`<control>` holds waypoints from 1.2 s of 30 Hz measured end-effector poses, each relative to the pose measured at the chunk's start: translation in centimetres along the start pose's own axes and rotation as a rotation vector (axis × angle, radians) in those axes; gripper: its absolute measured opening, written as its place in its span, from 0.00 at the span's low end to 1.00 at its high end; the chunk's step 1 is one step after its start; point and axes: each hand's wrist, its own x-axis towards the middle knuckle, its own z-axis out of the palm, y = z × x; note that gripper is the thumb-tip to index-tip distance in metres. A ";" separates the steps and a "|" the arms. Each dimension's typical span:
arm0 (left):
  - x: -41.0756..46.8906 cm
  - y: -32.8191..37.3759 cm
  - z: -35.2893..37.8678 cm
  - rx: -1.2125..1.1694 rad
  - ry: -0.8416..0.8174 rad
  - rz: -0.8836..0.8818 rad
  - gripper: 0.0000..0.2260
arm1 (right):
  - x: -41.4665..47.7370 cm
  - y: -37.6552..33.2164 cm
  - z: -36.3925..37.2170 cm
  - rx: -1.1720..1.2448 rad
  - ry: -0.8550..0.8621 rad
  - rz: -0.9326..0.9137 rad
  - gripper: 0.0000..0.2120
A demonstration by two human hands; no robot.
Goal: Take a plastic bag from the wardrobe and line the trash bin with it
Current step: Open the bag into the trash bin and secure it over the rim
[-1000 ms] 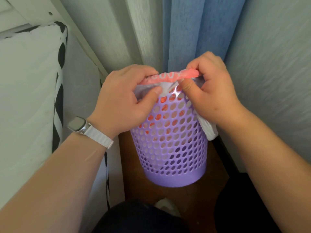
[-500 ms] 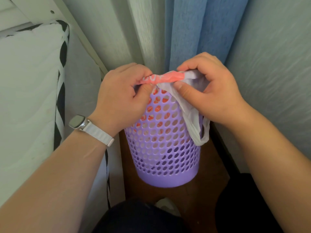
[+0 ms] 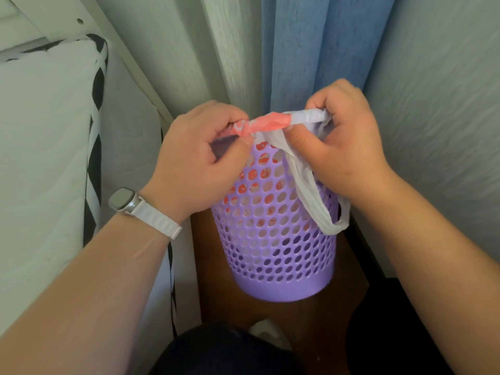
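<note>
Left hand [image 3: 197, 161] and right hand [image 3: 349, 150] each pinch the rolled edge of the plastic bag [image 3: 270, 123], taut between them above the trash bin [image 3: 278, 255] rim. The bag body lies inside, below both hands.

Risk: overstretching tears the film, or the edge slips off the rim. 1 handle loop [image 3: 328, 227] dangles outside, under the right hand.

Room is tight: mattress [image 3: 40, 131] beside the left hand, wall [image 3: 446, 117] beside the right, curtain [image 3: 305, 50] beyond.

Handle [image 3: 303, 182] of bag [image 3: 267, 123] now across bin [image 3: 273, 255]
</note>
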 end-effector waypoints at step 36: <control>-0.6 -2.2 0.6 0.126 -0.234 -0.042 0.09 | -0.9 3.4 0.4 0.004 -0.156 0.040 0.12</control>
